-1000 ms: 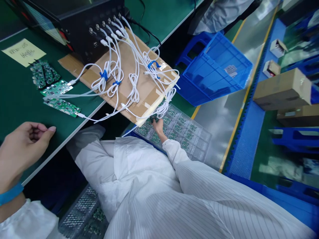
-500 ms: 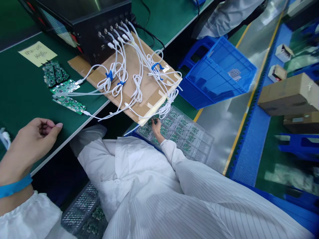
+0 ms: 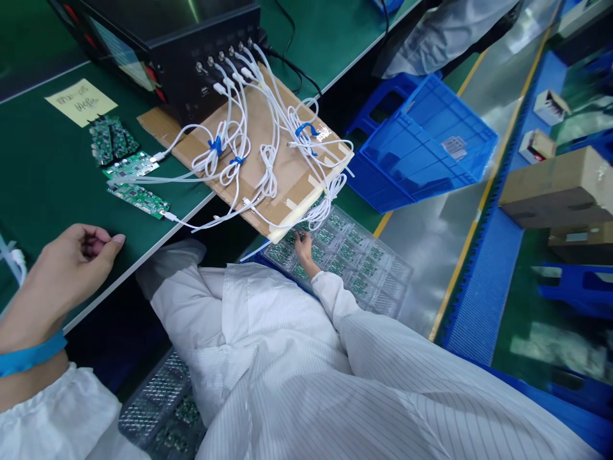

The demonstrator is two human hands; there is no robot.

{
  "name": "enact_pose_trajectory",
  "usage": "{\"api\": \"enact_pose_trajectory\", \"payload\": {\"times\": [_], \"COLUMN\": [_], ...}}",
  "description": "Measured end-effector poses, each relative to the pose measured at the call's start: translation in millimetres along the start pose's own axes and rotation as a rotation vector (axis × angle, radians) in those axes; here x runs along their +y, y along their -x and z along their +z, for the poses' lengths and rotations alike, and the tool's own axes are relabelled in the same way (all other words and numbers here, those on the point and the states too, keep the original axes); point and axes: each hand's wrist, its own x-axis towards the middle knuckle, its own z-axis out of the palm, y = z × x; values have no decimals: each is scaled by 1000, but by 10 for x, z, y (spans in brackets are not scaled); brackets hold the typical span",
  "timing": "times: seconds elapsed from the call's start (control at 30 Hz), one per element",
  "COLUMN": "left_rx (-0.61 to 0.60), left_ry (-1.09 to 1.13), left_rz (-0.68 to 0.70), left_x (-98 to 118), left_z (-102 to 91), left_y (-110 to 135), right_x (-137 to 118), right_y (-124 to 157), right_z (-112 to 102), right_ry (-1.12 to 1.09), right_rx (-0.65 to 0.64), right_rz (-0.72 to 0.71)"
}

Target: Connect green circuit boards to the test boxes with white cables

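My left hand rests by the edge of the green table, its fingers loosely curled and nothing seen in them. Down at the right, my right hand reaches into a clear compartment tray of green circuit boards. Its fingers are pinched around something small and dark; what it is I cannot make out. Two circuit boards lie on the table, an upper one and a lower one, with white cables plugged into them. Behind them sit several darker boards in a cluster.
A black test box feeds bundled white cables across a cardboard sheet overhanging the table edge. A yellow note lies nearby. A blue crate stands beyond the tray. Another clear tray is below my left arm.
The view has shifted slightly, so everything on the table appears a little further right. Both hands keep nearly the same pose and place.
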Motion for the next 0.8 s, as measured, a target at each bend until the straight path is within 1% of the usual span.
{"api": "enact_pose_trajectory", "payload": {"times": [0.13, 0.23, 0.4, 0.53, 0.6, 0.67, 0.73, 0.8], "left_rx": [1, 6, 16, 7, 11, 19, 15, 4], "left_ry": [-7, -4, -22, -19, 0, 11, 16, 14], "left_rz": [-27, -13, -17, -12, -6, 0, 8, 15], "left_x": [59, 61, 87, 123, 113, 91, 73, 65], "left_z": [-13, -10, -17, -31, -23, -12, -5, -7], "left_y": [30, 34, 58, 85, 82, 74, 69, 69], "right_x": [-21, -9, 85, 98, 65, 15, -39, -91], "right_y": [56, 177, 435, 520, 486, 381, 200, -45], "right_z": [-31, -84, -89, -89, -120, -169, -229, -291], "right_ry": [42, 101, 218, 336, 400, 460, 512, 554], "right_rx": [-20, -43, -176, -248, -258, -253, -232, -204], "right_rz": [-31, -50, -44, -86, -130, -172, -206, -222]}}
